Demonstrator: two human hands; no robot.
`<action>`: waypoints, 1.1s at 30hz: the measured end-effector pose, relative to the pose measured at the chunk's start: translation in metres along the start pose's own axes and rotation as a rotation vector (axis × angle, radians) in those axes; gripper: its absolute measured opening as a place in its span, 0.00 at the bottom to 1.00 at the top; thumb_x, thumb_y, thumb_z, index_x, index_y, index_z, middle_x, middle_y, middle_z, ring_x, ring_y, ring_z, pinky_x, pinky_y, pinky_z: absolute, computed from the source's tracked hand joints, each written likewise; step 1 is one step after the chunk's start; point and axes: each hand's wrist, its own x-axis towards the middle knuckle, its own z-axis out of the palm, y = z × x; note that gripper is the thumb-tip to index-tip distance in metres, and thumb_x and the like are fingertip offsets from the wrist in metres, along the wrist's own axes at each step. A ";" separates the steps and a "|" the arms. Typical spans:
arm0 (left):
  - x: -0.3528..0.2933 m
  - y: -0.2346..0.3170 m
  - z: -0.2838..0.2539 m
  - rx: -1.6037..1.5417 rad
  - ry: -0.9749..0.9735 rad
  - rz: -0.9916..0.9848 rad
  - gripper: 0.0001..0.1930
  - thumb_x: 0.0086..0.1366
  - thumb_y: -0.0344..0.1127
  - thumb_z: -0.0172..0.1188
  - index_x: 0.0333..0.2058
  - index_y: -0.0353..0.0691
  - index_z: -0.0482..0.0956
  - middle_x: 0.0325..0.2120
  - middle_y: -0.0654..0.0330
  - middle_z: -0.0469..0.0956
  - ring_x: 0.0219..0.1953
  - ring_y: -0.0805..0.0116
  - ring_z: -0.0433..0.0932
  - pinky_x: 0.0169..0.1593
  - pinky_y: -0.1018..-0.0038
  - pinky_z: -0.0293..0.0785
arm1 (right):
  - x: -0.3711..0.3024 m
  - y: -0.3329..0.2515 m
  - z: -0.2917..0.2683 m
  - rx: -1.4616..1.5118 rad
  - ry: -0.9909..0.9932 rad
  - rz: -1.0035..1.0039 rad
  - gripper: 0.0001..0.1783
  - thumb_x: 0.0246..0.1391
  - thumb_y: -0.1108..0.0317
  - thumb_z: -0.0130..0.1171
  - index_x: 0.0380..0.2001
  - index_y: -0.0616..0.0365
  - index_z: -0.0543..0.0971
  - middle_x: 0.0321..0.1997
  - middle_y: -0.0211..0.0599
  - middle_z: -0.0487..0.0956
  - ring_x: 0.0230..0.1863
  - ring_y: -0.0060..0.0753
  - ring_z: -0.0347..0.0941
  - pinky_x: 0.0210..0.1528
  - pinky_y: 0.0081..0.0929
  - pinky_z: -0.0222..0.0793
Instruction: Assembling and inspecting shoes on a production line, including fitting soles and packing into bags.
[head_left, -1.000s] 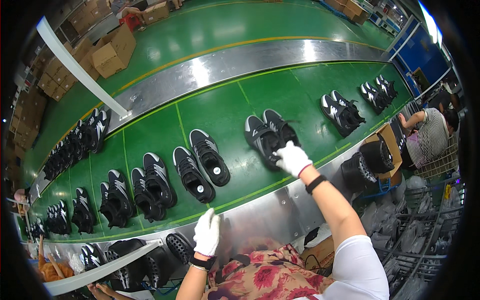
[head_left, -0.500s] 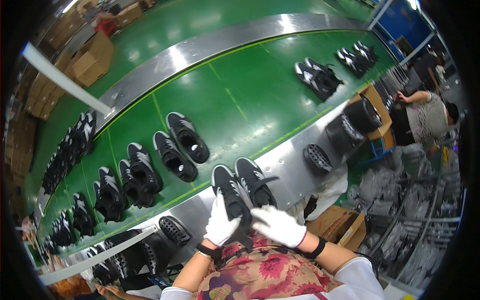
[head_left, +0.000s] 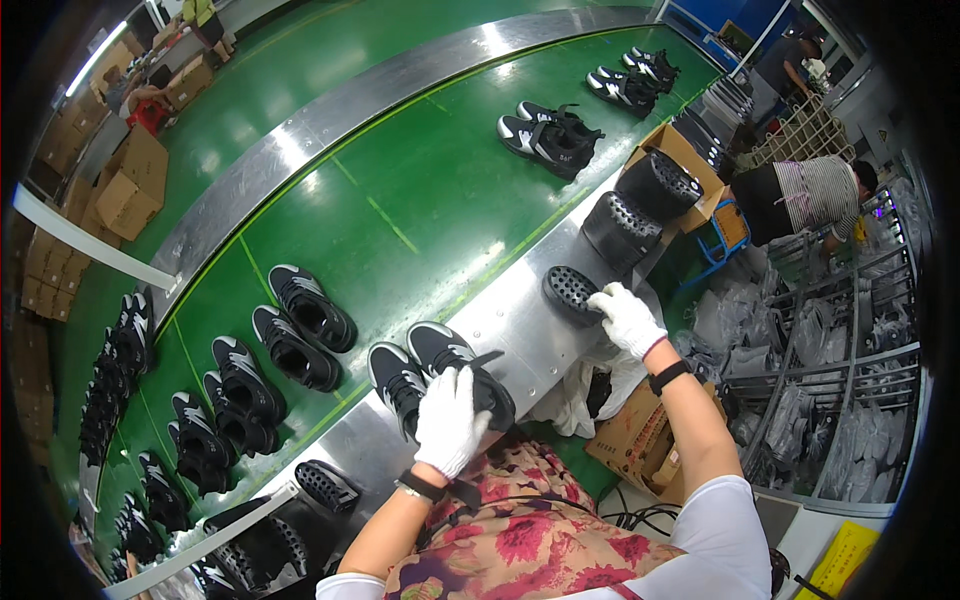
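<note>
The green conveyor belt [head_left: 420, 200] carries black-and-white sneakers in pairs, evidently spaced for line handling. One pair [head_left: 440, 375] sits on the steel edge strip [head_left: 520, 310] just before the person. The gloved left hand [head_left: 450, 420] rests on it, fingers spread, steadying. The right hand [head_left: 626, 315] closes on a black perforated insert [head_left: 572, 293] lying on the strip.

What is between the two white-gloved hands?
In the head view, only bare shiny metal rail lies between the left hand, on the black sneakers, and the right hand.
</note>
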 end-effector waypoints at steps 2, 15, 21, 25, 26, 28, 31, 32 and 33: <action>0.004 -0.005 0.009 0.045 0.007 0.008 0.39 0.51 0.38 0.70 0.60 0.30 0.65 0.54 0.39 0.69 0.55 0.41 0.69 0.60 0.54 0.66 | 0.006 0.002 0.006 -0.042 -0.056 0.023 0.15 0.51 0.74 0.57 0.42 0.47 0.78 0.44 0.46 0.74 0.47 0.55 0.74 0.49 0.47 0.73; -0.004 -0.017 -0.022 -1.740 0.027 -0.272 0.52 0.58 0.36 0.67 0.73 0.39 0.41 0.67 0.42 0.58 0.67 0.51 0.62 0.68 0.58 0.59 | -0.033 -0.167 -0.066 0.505 0.117 -0.485 0.18 0.37 0.78 0.63 0.36 0.54 0.77 0.47 0.49 0.77 0.48 0.54 0.74 0.50 0.42 0.73; -0.003 0.004 -0.042 -1.510 0.242 -0.638 0.23 0.66 0.34 0.60 0.58 0.40 0.68 0.43 0.60 0.75 0.43 0.69 0.76 0.49 0.70 0.75 | -0.062 -0.225 -0.023 0.791 -0.220 -0.215 0.23 0.48 0.64 0.68 0.48 0.57 0.76 0.53 0.53 0.78 0.50 0.56 0.77 0.54 0.41 0.73; -0.011 0.028 -0.018 -1.212 0.452 -0.646 0.19 0.68 0.42 0.61 0.52 0.40 0.70 0.38 0.63 0.73 0.38 0.72 0.72 0.43 0.72 0.72 | -0.077 -0.236 0.016 0.808 0.044 -0.031 0.29 0.52 0.58 0.68 0.53 0.62 0.72 0.46 0.52 0.80 0.43 0.53 0.79 0.48 0.39 0.76; -0.011 0.030 -0.015 -1.160 0.409 -0.671 0.20 0.68 0.43 0.61 0.52 0.39 0.69 0.38 0.63 0.73 0.38 0.71 0.72 0.44 0.71 0.72 | -0.079 -0.232 0.021 0.887 0.038 0.043 0.30 0.51 0.58 0.69 0.53 0.62 0.72 0.46 0.50 0.80 0.43 0.48 0.80 0.48 0.37 0.76; -0.011 0.026 -0.009 -1.172 0.233 -0.657 0.21 0.68 0.43 0.61 0.54 0.37 0.70 0.40 0.59 0.76 0.43 0.70 0.73 0.48 0.70 0.72 | -0.085 -0.220 0.021 1.023 0.015 0.184 0.31 0.48 0.59 0.73 0.51 0.63 0.73 0.43 0.45 0.81 0.43 0.34 0.80 0.47 0.32 0.75; -0.012 0.023 -0.003 -1.057 0.200 -0.591 0.21 0.68 0.41 0.60 0.53 0.35 0.72 0.41 0.54 0.79 0.44 0.64 0.77 0.50 0.68 0.73 | -0.090 -0.197 -0.017 0.910 0.048 0.197 0.25 0.49 0.62 0.72 0.46 0.61 0.76 0.38 0.42 0.82 0.39 0.32 0.80 0.44 0.30 0.75; -0.013 0.016 0.003 -0.759 0.246 -0.350 0.21 0.67 0.40 0.61 0.54 0.35 0.72 0.42 0.52 0.79 0.45 0.59 0.78 0.50 0.66 0.73 | -0.094 -0.181 -0.026 0.878 0.023 0.225 0.23 0.49 0.62 0.72 0.45 0.60 0.76 0.37 0.42 0.82 0.38 0.32 0.80 0.43 0.30 0.75; -0.015 0.006 0.010 -0.453 0.292 -0.121 0.22 0.65 0.40 0.61 0.54 0.36 0.72 0.42 0.50 0.80 0.46 0.55 0.79 0.50 0.64 0.74 | -0.097 -0.170 -0.034 0.850 -0.010 0.244 0.22 0.49 0.63 0.72 0.44 0.59 0.76 0.36 0.41 0.83 0.37 0.32 0.81 0.42 0.30 0.75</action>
